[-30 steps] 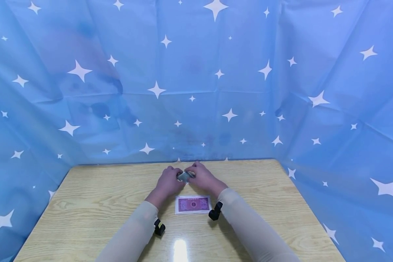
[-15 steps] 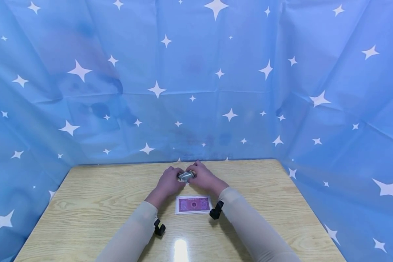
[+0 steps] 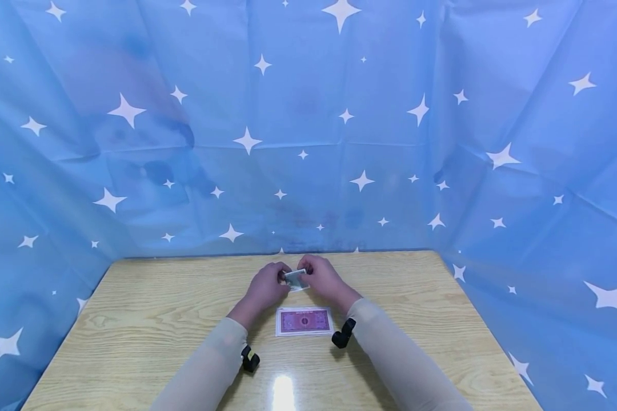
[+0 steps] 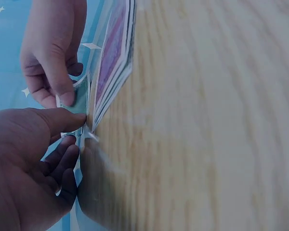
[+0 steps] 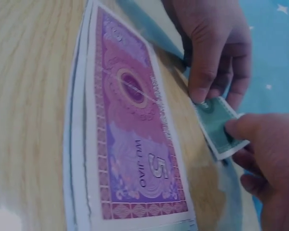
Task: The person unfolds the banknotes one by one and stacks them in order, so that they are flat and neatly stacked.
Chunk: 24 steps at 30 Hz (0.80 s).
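Both hands pinch a small green banknote [image 5: 213, 126] between thumbs and fingers, near the table's far edge. Short and almost square, it looks folded over. My left hand [image 3: 267, 283] grips its left side, thumb on the face turned toward me. On the other side my right hand [image 3: 323, 278] pinches it, thumb pressed on the green face and fingers behind. Just nearer to me lies a stack of purple banknotes [image 3: 304, 321] with white borders. The top one reads "5" and "WU JIAO" in the right wrist view, and several layered edges show beneath it.
The wooden table [image 3: 175, 331] ends close behind the hands at a blue curtain [image 3: 308, 114] with white stars. Black wrist cameras sit on both sleeves, the right one [image 3: 343, 334] beside the stack's right corner. A bright light reflection lies on the near tabletop.
The green banknote, bent between the hands earlier, now shows a flatter face tilted toward me. My right hand has shifted slightly right and its grip has changed. The purple stack stays put.
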Each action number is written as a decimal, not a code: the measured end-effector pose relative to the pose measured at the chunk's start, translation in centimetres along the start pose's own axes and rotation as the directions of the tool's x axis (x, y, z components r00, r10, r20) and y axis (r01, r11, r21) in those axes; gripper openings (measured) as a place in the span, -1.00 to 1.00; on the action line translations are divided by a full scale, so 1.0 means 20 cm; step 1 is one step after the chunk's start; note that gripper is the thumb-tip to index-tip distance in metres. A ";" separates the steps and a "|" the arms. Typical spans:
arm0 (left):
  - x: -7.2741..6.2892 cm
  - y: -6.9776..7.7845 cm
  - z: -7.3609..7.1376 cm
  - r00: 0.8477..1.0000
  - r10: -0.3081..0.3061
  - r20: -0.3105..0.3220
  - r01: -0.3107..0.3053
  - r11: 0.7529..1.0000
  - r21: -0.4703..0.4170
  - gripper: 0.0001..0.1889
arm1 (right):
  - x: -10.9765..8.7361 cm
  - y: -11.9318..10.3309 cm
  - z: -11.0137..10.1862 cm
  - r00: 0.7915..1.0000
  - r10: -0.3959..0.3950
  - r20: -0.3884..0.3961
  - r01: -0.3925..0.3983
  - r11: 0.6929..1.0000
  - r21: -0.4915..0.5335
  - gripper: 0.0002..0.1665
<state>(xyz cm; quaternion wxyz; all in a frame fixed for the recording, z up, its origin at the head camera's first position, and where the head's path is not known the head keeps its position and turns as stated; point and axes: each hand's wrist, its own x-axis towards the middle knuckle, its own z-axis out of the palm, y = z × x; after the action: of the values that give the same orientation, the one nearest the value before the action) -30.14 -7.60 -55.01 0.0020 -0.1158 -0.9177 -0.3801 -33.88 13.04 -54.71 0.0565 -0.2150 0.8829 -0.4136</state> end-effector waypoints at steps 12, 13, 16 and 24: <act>-0.04 0.01 0.01 0.996 -0.080 0.047 0.092 0.875 -0.476 -0.59 | -0.08 -0.06 -0.11 0.999 0.013 -0.050 -0.004 0.982 0.190 -0.90; -0.05 0.02 0.00 0.994 -0.091 0.054 0.106 0.856 -0.506 -0.64 | -0.08 -0.07 -0.11 0.998 0.017 -0.061 -0.004 0.978 0.209 -0.89; -0.07 0.04 -0.01 0.992 -0.097 0.085 0.128 0.818 -0.561 -0.77 | -0.10 -0.09 -0.13 0.996 0.032 -0.088 -0.006 0.961 0.278 -0.87; -0.09 0.07 0.00 0.991 -0.101 0.084 0.131 0.783 -0.608 -0.86 | -0.14 -0.11 -0.15 0.991 0.060 -0.116 -0.016 0.939 0.344 -0.88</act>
<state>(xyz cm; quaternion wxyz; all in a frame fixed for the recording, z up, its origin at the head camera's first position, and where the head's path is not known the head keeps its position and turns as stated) -28.19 -7.04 -54.25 -0.0802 -0.0625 -0.7505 -0.6530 -31.53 15.04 -51.38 0.0459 -0.1586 0.8032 -0.5723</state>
